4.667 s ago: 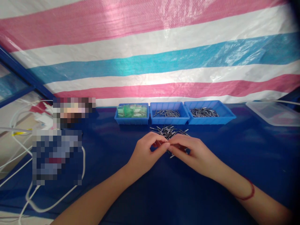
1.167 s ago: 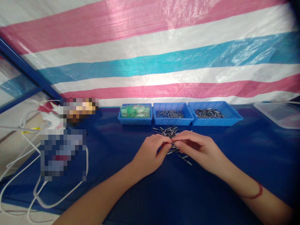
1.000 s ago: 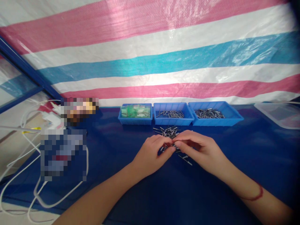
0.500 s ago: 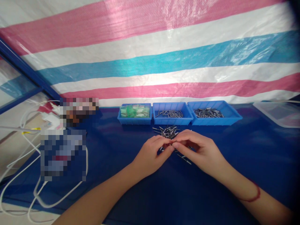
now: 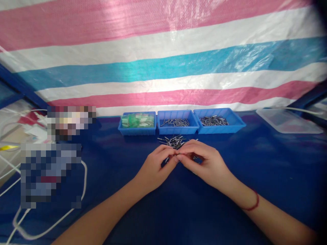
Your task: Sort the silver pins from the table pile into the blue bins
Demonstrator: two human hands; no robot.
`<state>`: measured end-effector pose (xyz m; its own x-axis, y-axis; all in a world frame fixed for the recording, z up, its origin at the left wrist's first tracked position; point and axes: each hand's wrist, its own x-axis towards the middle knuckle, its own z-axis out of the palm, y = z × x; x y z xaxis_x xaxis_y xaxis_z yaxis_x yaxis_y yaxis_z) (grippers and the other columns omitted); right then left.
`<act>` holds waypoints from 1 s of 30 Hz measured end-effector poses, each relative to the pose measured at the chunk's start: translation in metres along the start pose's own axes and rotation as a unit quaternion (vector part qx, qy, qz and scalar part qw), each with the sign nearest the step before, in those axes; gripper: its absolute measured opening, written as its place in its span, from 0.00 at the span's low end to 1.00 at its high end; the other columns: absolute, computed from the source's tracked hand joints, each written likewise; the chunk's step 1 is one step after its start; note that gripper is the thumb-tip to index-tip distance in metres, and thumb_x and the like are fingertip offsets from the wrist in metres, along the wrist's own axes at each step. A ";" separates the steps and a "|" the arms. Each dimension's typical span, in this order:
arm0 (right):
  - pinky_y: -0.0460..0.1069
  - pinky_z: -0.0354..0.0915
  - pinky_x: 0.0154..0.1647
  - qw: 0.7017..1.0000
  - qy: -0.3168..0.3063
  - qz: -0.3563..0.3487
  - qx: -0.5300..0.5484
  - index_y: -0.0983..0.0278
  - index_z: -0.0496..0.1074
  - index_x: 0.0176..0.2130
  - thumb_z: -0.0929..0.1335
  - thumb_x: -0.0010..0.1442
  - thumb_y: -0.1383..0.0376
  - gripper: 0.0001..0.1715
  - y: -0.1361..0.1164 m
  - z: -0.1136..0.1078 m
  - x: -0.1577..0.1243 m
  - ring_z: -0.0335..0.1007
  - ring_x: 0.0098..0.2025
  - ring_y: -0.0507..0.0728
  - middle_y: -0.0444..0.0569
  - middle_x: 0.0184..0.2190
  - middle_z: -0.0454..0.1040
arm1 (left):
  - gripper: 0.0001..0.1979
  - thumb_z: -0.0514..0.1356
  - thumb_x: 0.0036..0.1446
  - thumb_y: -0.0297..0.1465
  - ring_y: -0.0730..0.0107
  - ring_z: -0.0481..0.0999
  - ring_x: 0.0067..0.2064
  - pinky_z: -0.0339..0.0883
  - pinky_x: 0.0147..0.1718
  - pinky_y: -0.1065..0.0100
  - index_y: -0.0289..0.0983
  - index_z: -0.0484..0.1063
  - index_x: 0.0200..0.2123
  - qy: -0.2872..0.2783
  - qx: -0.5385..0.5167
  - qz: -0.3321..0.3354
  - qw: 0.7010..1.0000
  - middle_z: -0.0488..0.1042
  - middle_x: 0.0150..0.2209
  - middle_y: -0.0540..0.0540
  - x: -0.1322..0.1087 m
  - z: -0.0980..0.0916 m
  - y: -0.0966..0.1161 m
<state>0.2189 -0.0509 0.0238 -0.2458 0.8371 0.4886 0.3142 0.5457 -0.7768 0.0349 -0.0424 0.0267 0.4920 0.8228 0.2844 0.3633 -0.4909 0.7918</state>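
Observation:
My left hand (image 5: 158,163) and my right hand (image 5: 204,161) meet fingertip to fingertip at the middle of the table, both in a pinch. Whatever lies between the fingertips is too small and too covered to name. Just behind and beneath the fingers is a loose pile of thin metal pins, rivet-like in shape (image 5: 174,141), partly hidden by both hands. Beyond the pile stand three blue bins in a row. The middle bin (image 5: 178,130) and the right bin (image 5: 221,129) hold similar metal pieces; green and clear small packets (image 5: 138,120) fill the left bin (image 5: 137,131).
A clear plastic lid or tray (image 5: 286,122) lies at the back right of the blue table (image 5: 184,211). On the left are blurred-out items and a white cable (image 5: 85,177). A striped plastic sheet (image 5: 163,71) hangs behind the bins.
The view has turned slightly to the right, so the bins and hands appear shifted left. My hands keep their fingertips together over the pile.

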 end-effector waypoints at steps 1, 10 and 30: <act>0.48 0.65 0.27 1.000 0.000 0.000 -0.001 0.62 0.75 0.36 0.69 0.59 0.67 0.03 0.000 0.000 0.000 0.71 0.32 0.53 0.49 0.32 0.74 | 0.09 0.54 0.64 0.32 0.68 0.73 0.43 0.66 0.45 0.68 0.36 0.73 0.39 -0.005 -0.001 0.000 1.000 0.72 0.41 0.43 0.000 0.000 0.000; 0.48 0.65 0.27 1.000 -0.002 0.012 -0.022 0.61 0.73 0.36 0.66 0.61 0.66 0.05 -0.007 -0.001 0.000 0.69 0.30 0.53 0.49 0.32 0.73 | 0.05 0.58 0.61 0.32 0.68 0.73 0.42 0.68 0.43 0.67 0.37 0.72 0.37 0.063 0.017 0.018 0.998 0.71 0.40 0.45 -0.001 0.002 -0.001; 0.45 0.56 0.17 0.889 0.312 0.284 0.176 0.64 0.73 0.33 0.71 0.55 0.57 0.12 0.045 -0.035 0.019 0.60 0.18 0.48 0.42 0.19 0.67 | 0.22 0.60 0.57 0.43 0.50 0.61 0.60 0.57 0.57 0.46 0.43 0.69 0.53 -0.046 0.273 0.024 0.961 0.66 0.57 0.40 -0.008 0.002 -0.010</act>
<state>0.2600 -0.0092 0.0122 0.4517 0.8920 0.0172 -0.1088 0.0742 -0.9913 0.0293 -0.0448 0.0153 0.5774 0.7789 0.2446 0.6871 -0.6255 0.3697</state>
